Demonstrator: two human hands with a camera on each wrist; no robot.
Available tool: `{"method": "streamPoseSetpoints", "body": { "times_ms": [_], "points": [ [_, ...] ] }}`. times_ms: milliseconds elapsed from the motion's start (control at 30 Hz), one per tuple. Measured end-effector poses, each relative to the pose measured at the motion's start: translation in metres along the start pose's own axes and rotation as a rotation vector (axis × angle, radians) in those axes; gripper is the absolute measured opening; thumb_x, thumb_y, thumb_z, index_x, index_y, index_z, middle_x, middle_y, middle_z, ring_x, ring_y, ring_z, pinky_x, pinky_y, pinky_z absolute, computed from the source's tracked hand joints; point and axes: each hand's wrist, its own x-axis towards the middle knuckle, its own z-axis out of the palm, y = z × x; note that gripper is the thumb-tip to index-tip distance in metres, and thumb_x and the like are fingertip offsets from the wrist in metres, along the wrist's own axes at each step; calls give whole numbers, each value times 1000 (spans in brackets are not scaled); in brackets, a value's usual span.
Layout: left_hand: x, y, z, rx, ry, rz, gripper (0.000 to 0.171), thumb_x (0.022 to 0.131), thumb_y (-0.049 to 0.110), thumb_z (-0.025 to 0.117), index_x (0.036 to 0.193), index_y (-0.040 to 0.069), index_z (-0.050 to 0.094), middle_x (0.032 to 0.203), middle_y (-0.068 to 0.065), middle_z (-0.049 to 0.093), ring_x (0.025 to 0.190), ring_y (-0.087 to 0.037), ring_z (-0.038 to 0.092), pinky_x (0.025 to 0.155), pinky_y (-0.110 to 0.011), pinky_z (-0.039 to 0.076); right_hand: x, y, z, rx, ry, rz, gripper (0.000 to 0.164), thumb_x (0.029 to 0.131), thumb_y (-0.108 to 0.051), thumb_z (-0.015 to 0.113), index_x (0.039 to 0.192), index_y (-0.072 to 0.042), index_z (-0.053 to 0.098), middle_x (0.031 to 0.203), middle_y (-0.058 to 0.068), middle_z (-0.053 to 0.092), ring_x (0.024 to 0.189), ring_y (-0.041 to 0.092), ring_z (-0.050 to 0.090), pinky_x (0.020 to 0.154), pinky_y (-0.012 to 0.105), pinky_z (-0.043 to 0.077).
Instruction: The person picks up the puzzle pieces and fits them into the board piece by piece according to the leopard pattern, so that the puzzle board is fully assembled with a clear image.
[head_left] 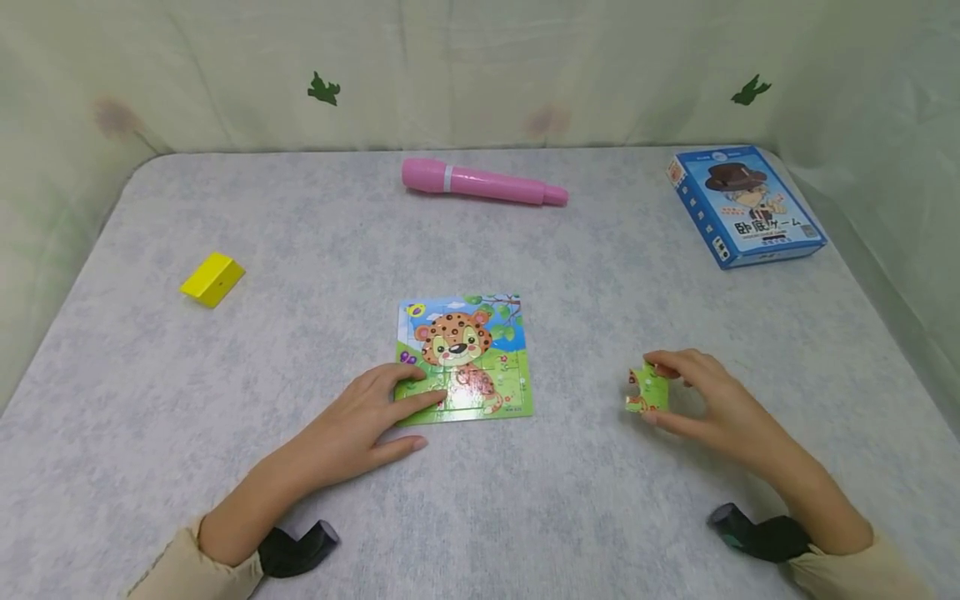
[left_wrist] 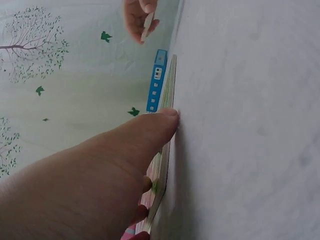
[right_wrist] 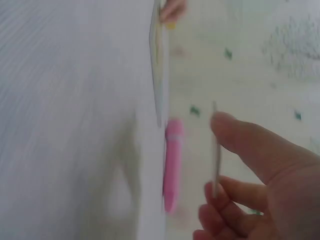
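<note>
A square jigsaw puzzle (head_left: 468, 337) with a spotted leopard cub picture lies on the table in the middle of the head view. My left hand (head_left: 367, 421) rests at its lower left, fingertips on the picture and thumb beside the near edge. Off to the right, my right hand (head_left: 708, 400) pinches a puzzle piece (head_left: 654, 390) between thumb and fingers. That piece is green with a bit of spotted orange. Seen edge-on in the right wrist view, the thin puzzle piece (right_wrist: 216, 165) is held up off the table.
A pink tube-shaped toy (head_left: 487, 183) lies near the table's far edge. At the back right is a blue game box (head_left: 750, 208) with a cartoon figure in a hat. On the left sits a small yellow block (head_left: 213, 280). A pale curtain (head_left: 480, 75) hangs behind the table.
</note>
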Motion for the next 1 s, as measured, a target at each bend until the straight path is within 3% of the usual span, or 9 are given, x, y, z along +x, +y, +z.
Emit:
{"method": "streamPoseSetpoints", "body": {
  "times_ms": [233,367,533,800,1000],
  "points": [
    [6,7,3,32,58,63,48,84,35,60,125,11,52,131,-9,40,123,-27,32,102,-42,21,31,-31,19,110,6,-130,63,67,-12,79,122,-2,52,110,1,53,96,14,46,75,36,44],
    [9,13,4,33,24,77,52,85,34,59,126,2,49,135,-8,38,127,-22,29,104,-34,20,47,-43,35,184,-31,-165,60,70,-16,77,123,-2,51,110,0,52,99,14,47,79,36,44],
    [13,18,4,72,-2,73,54,85,34,59,127,1,47,131,-9,43,123,-22,35,103,-35,23,64,-50,58,211,-110,-146,60,74,-23,75,126,-4,51,113,2,51,104,14,45,86,35,41],
    [25,26,0,143,-47,88,59,84,43,59,134,18,43,119,-9,47,108,-26,44,90,-42,36,82,-53,84,172,-144,-148,57,77,-28,72,126,-7,52,114,4,50,108,18,41,88,35,38],
    [33,31,1,268,-45,125,61,80,51,58,135,30,42,100,-9,44,86,-23,43,76,-37,37,87,-55,87,183,-160,-156,55,76,-29,72,125,-10,54,110,-1,51,102,14,41,83,32,38]
  ]
}}
